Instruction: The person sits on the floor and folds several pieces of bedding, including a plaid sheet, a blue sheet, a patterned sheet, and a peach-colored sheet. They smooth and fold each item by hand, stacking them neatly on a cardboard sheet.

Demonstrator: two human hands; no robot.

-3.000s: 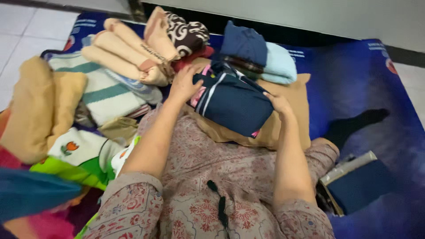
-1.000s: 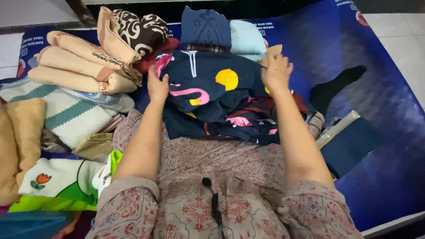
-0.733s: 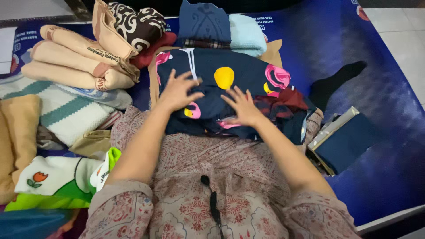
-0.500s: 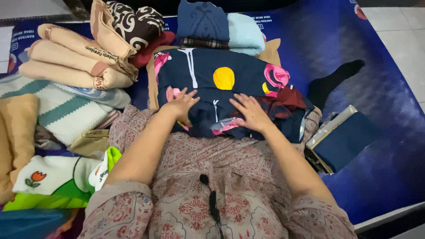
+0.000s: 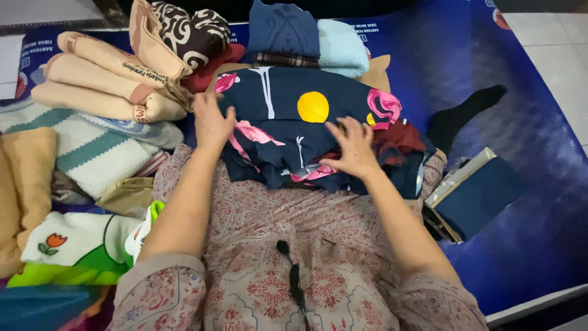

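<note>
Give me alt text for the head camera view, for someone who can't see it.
Both hands rest on a navy garment with pink and yellow shapes: the left hand at its left edge, the right hand spread on its lower right. Folded beige towels lie to the left, on a blue mat.

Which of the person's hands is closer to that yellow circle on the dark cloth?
The right hand, just below and right of the yellow circle; the left hand rests at the dark cloth's left edge, farther off.

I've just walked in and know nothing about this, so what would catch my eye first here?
Most striking is the navy garment with a yellow circle and pink shapes, spread in the middle on the person's lap. The left hand grips its left edge, and the right hand rests on its lower right part. To the upper left lie rolled beige towels, all on a blue mat.
</note>
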